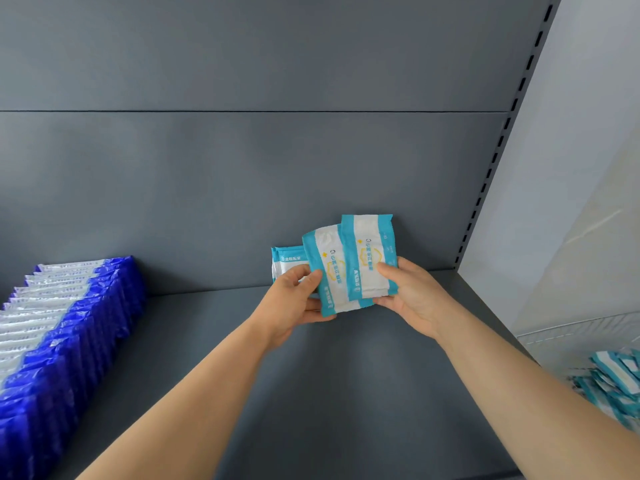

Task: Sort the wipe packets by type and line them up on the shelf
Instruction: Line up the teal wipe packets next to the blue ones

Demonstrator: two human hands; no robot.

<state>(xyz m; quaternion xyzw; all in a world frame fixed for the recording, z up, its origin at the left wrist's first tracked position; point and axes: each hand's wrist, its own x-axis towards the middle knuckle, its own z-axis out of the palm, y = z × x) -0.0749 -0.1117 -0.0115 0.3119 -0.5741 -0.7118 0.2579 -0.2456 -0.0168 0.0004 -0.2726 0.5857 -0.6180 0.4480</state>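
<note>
At frame centre over the shelf [346, 393], the left hand [294, 303] grip is pinching 1 teal wipe packet [329, 271] and the right hand [412, 296] grip a 2nd packet [370, 258], likely risking nudging over the standing teal stack [285, 262] behind.

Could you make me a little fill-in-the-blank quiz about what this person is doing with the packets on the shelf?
The left hand and right hand together hold ____ teal packets. The long row of packets on the left side of the shelf is dark ____. A loose pile of teal packets lies at the picture's lower ____.
Missing words: two; blue; right.
</note>
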